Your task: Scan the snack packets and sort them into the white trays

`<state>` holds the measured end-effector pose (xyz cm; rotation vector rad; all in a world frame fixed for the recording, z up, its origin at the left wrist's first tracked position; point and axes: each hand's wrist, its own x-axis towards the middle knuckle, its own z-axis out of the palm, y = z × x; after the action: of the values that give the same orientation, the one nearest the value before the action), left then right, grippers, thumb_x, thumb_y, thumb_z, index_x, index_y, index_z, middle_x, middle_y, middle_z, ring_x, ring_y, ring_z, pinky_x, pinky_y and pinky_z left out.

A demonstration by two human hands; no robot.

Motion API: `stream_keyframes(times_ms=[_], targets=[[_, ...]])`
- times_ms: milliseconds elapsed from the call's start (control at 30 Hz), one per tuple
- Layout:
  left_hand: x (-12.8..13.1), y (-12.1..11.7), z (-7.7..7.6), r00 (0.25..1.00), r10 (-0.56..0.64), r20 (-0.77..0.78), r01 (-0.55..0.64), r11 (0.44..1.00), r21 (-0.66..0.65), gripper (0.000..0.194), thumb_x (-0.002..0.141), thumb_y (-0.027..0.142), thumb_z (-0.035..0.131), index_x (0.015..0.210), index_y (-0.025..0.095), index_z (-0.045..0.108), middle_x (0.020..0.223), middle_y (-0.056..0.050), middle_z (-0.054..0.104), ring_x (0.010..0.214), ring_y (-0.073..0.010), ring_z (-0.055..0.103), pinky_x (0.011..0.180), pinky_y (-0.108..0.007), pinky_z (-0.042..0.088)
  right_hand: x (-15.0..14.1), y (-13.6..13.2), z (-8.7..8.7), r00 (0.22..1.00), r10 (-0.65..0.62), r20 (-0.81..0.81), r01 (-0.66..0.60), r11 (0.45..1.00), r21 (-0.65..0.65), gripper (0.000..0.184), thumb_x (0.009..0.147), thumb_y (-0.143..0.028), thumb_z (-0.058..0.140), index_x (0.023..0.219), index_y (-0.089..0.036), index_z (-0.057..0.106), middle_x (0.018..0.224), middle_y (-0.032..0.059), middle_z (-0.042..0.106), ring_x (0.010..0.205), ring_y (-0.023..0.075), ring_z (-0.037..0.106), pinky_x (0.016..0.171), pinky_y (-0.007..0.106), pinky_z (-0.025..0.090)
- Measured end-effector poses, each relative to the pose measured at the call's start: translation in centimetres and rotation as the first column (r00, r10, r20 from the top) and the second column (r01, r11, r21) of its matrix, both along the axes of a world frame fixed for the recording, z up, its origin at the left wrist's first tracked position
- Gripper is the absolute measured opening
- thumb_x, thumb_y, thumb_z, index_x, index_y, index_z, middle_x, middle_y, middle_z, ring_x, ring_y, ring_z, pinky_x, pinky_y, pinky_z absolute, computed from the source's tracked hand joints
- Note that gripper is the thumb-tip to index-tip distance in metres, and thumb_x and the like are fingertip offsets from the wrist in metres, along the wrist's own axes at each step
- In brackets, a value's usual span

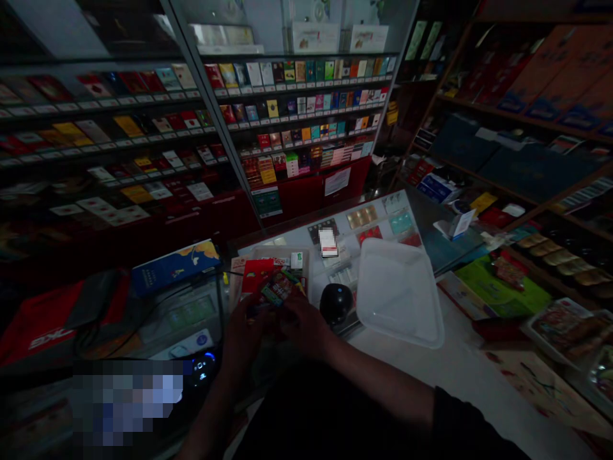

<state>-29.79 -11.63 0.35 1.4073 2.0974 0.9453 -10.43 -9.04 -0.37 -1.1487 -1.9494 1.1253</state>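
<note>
Both hands are at a pale shallow tray (310, 259) on the glass counter. Inside the tray lie a red packet (255, 275), a small white-and-green box (297, 260) and several small colourful packets (274, 294). My right hand (301, 313) has its fingers curled at the near side of these packets, seemingly closed on one with green edging. On the left of the packets is my left hand (245, 322), deep in shadow, with its fingers mostly hidden. What it touches is too dark to make out.
Right of the tray stand a black rounded device (336, 303) and a translucent white plastic tub (400, 291). A blue box (176, 265) and a red bag (41, 322) lie to the left. Beyond the counter rise shelves of cigarette packs (306, 102). Stocked shelves (546, 153) stand at right.
</note>
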Motion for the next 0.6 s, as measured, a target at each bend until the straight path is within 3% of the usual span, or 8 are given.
stream_keyframes(times_ms=[167, 367, 500, 600], targets=[[0.2, -1.9, -0.1, 0.999, 0.041, -0.034, -0.042, 0.999, -0.028, 0.056, 0.090, 0.056, 0.057, 0.132, 0.020, 0.064, 0.131, -0.013, 0.070, 0.115, -0.0294, 0.069, 0.096, -0.043, 0.057, 2.1, -0.8, 0.2, 0.999, 0.033, -0.002, -0.033, 0.999, -0.041, 0.034, 0.083, -0.012, 0.064, 0.115, -0.021, 0.071, 0.121, 0.0076, 0.073, 0.114, 0.0221, 0.067, 0.102, 0.036, 0.051], [1.0, -4.8, -1.2, 0.995, 0.071, -0.076, -0.076, 0.994, -0.073, 0.051, 0.093, 0.052, 0.056, 0.133, 0.021, 0.065, 0.126, -0.011, 0.073, 0.094, -0.0264, 0.074, 0.084, -0.041, 0.060, 4.0, -2.0, -2.4, 0.992, 0.110, 0.058, -0.107, 0.992, -0.061, 0.032, 0.084, -0.014, 0.066, 0.115, -0.022, 0.070, 0.116, 0.0059, 0.074, 0.104, 0.0203, 0.068, 0.093, 0.032, 0.051], [0.8, -6.4, -2.2, 0.983, -0.030, -0.183, 0.021, 0.999, -0.050, 0.045, 0.094, 0.039, 0.053, 0.134, 0.021, 0.064, 0.133, -0.011, 0.069, 0.118, -0.0289, 0.067, 0.099, -0.044, 0.056, 4.2, -2.5, -3.6, 0.978, 0.150, 0.145, -0.139, 0.986, -0.088, 0.021, 0.086, -0.015, 0.065, 0.106, -0.021, 0.073, 0.102, 0.0052, 0.074, 0.094, 0.0195, 0.068, 0.085, 0.030, 0.050], [0.3, -7.1, -3.0, 0.956, -0.115, -0.268, 0.105, 0.993, -0.053, 0.042, 0.094, 0.032, 0.051, 0.133, 0.021, 0.065, 0.134, -0.011, 0.069, 0.123, -0.0296, 0.064, 0.105, -0.048, 0.052, 3.7, -2.9, -3.6, 0.967, 0.175, 0.186, -0.155, 0.981, -0.118, 0.017, 0.087, -0.018, 0.067, 0.102, -0.021, 0.073, 0.100, 0.0044, 0.074, 0.092, 0.0191, 0.068, 0.083, 0.029, 0.048]])
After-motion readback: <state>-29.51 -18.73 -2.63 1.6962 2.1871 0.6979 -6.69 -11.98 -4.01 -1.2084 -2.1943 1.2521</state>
